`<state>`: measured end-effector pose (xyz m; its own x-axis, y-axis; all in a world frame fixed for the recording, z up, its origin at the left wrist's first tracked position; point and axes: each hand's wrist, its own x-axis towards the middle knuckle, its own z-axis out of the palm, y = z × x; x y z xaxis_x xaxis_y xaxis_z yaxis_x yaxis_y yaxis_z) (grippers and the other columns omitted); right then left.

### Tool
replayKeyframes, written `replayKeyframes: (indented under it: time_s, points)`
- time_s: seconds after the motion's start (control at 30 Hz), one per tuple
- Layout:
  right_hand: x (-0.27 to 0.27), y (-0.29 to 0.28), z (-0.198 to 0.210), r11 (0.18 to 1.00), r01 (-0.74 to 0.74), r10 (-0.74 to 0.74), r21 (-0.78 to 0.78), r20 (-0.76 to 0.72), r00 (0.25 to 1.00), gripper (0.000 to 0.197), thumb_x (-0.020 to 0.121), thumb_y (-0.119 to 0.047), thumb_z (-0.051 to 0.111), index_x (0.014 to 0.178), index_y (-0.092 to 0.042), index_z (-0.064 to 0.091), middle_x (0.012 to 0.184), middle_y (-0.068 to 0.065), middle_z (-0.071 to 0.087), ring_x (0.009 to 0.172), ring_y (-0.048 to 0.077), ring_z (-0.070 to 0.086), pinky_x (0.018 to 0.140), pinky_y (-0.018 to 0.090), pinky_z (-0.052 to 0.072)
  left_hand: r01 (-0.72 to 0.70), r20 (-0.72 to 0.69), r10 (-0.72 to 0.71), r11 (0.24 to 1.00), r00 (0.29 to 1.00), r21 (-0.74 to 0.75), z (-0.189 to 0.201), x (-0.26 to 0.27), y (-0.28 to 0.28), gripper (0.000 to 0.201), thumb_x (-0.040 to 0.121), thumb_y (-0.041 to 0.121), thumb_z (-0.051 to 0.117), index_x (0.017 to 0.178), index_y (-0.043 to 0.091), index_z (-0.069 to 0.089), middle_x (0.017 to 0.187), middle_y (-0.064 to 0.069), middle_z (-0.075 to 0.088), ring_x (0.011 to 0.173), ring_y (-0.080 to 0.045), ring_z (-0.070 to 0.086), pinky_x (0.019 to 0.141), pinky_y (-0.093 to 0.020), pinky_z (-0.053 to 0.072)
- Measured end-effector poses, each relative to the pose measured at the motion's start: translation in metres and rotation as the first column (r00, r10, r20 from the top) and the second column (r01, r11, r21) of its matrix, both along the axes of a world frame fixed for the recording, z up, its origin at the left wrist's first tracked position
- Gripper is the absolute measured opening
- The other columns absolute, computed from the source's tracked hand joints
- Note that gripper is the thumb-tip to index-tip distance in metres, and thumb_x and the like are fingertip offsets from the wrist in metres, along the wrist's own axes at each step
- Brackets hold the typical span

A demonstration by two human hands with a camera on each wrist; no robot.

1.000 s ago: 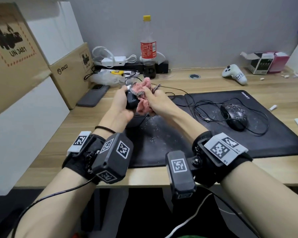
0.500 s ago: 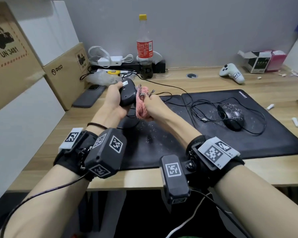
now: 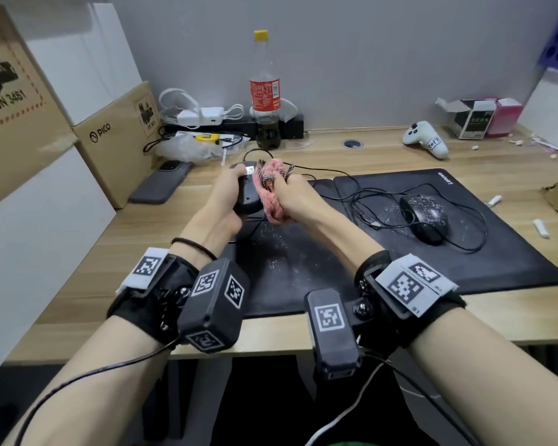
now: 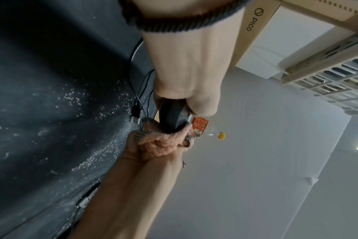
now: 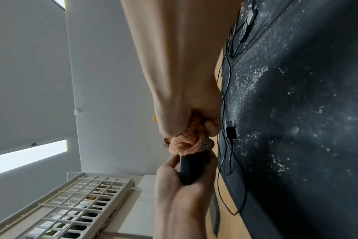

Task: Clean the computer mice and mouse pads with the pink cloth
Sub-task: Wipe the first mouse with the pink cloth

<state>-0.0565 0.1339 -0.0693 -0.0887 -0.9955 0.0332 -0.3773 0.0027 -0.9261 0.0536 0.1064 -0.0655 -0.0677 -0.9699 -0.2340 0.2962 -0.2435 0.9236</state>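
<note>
The left hand (image 3: 226,201) is curled round a black mouse (image 3: 248,194), holding it up above the counter (image 3: 136,239) with its underside turned toward the right hand (image 3: 295,201). The right hand is clenched on a bunched pink cloth (image 3: 269,191), which is pressed against that underside, so the two hands meet just above the far edge of the near pad (image 3: 290,262). In the left wrist view the mouse (image 4: 171,116) sits between thumb and fingers with the cloth (image 4: 164,145) touching its lower end; in the right wrist view the cloth (image 5: 186,143) bulges out of the fist onto the mouse (image 5: 189,169). The mouse's cable (image 3: 322,170) trails away beyond the hands. The near pad, directly below the hands, is speckled with white crumbs. To the right of the right hand lies a second pad (image 3: 484,252), overlapping the first, and on it rests a second mouse (image 3: 427,217), also dusted with white specks, ringed by loops of its own cable. Beyond the hands stands a cola bottle (image 3: 265,91); left of the left hand lie a phone (image 3: 161,185) and cardboard boxes (image 3: 116,140). Far right of the right hand is a white controller (image 3: 427,140).
</note>
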Motion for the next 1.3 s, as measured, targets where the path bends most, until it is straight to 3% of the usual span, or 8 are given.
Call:
replayKeyframes:
  time_s: [0.2,0.37,0.53,0.63,0.83,0.97,1.1,1.3]
  points:
    - [-0.017,-0.013,0.023,0.997,0.064,-0.060,-0.043,0.076,0.995,0.034,0.102,-0.031,0.036,0.079,-0.013,0.054,0.074,0.004,0.060,0.072,0.021,0.057,0.081,0.042,0.053,0.332,0.051,-0.328,0.937,0.943,-0.111,0.004,0.006,0.032,0.022,0.096,0.020,0.047,0.091,0.010,0.066,0.081,-0.007,0.070,0.071,-0.017,0.065,0.065,-0.024,0.056]
    - [-0.016,-0.013,0.015,1.000,0.002,-0.001,-0.004,0.031,1.000,0.038,0.103,-0.030,0.032,0.082,-0.009,0.056,0.076,0.011,0.059,0.071,0.025,0.060,0.065,0.037,0.050,0.343,0.245,-0.294,0.920,0.924,-0.189,0.011,0.016,0.027,0.019,0.098,0.018,0.046,0.096,0.012,0.064,0.088,-0.006,0.069,0.077,-0.018,0.063,0.074,-0.028,0.050]
    - [-0.007,-0.011,0.011,0.994,0.071,-0.075,-0.089,-0.042,0.996,0.043,0.103,-0.031,0.030,0.111,0.000,0.060,0.098,0.014,0.060,0.102,0.032,0.062,0.089,0.041,0.047,0.169,0.218,-0.133,0.973,0.967,-0.155,0.010,0.007,0.013,0.020,0.097,0.021,0.048,0.089,0.013,0.064,0.084,-0.006,0.067,0.073,-0.018,0.061,0.070,-0.027,0.046]
    - [0.001,0.000,0.009,0.993,-0.012,-0.003,-0.116,-0.128,0.992,0.038,0.104,-0.029,0.031,0.098,-0.007,0.061,0.097,0.015,0.062,0.091,0.025,0.057,0.076,0.029,0.040,0.068,0.105,-0.058,0.993,0.993,-0.095,0.010,0.006,0.003,0.024,0.096,0.024,0.046,0.089,0.011,0.065,0.082,-0.005,0.069,0.069,-0.018,0.065,0.067,-0.027,0.051]
    - [0.001,0.010,0.000,0.985,-0.162,0.144,-0.051,-0.251,0.957,0.031,0.101,-0.037,0.036,0.100,-0.014,0.057,0.098,0.016,0.065,0.088,0.030,0.062,0.074,0.035,0.050,0.007,-0.018,-0.007,1.000,1.000,0.023,0.001,0.014,0.005,0.033,0.096,0.028,0.040,0.081,0.011,0.065,0.075,-0.007,0.071,0.071,-0.023,0.067,0.072,-0.030,0.053]
    - [-0.003,-0.004,0.008,0.990,-0.030,0.007,-0.139,-0.163,0.987,0.034,0.102,-0.029,0.036,0.087,-0.011,0.062,0.080,0.007,0.061,0.073,0.024,0.057,0.070,0.033,0.046,0.171,0.011,-0.171,0.985,0.985,-0.027,0.006,0.005,0.022,0.031,0.100,0.023,0.037,0.089,0.009,0.063,0.070,-0.006,0.071,0.060,-0.016,0.068,0.055,-0.024,0.056]
    - [-0.010,-0.018,0.018,0.993,0.032,-0.036,-0.110,-0.037,0.999,0.032,0.102,-0.029,0.036,0.094,-0.008,0.058,0.089,0.009,0.060,0.083,0.023,0.057,0.077,0.036,0.047,0.236,0.112,-0.226,0.967,0.968,-0.094,0.009,0.009,0.029,0.024,0.098,0.022,0.044,0.091,0.011,0.064,0.082,-0.008,0.070,0.073,-0.020,0.065,0.077,-0.034,0.056]
    - [-0.020,-0.017,0.014,0.989,-0.151,0.149,0.013,0.086,0.985,0.032,0.101,-0.033,0.041,0.074,-0.017,0.048,0.062,0.004,0.049,0.050,0.015,0.046,0.046,0.021,0.037,0.271,0.171,-0.253,0.958,0.952,-0.094,0.015,0.020,0.030,0.020,0.097,0.017,0.045,0.103,0.007,0.062,0.088,-0.012,0.068,0.074,-0.022,0.064,0.078,-0.036,0.056]
